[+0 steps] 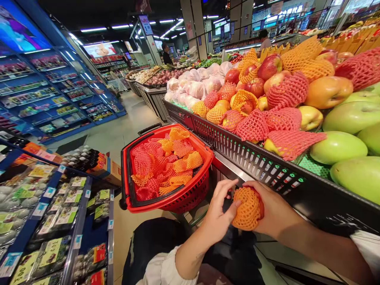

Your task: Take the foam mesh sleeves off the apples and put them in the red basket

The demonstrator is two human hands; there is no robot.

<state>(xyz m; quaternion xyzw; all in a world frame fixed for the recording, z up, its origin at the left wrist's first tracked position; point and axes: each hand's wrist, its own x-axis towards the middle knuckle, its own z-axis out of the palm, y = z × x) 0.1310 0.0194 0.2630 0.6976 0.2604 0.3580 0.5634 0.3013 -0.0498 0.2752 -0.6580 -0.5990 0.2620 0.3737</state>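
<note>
Right of the red plastic basket [190, 200], the right hand [267, 202] grasped a round red fruit [261, 207] largely hidden by orange foam netting [246, 209]; the left hand [220, 215] thumbed the netting, any firmer grip unclear

My hands: one left hand [219, 211], one right hand [268, 202]. Between them, one net-wrapped fruit [246, 209]. Before me, one red basket [192, 194]; foam nets [194, 160] inside, too many to count. Beside it, I count at least five green fruits [338, 147]; pale bulbs [197, 89], past counting. Farther off, people [167, 55]: at least two.
</note>
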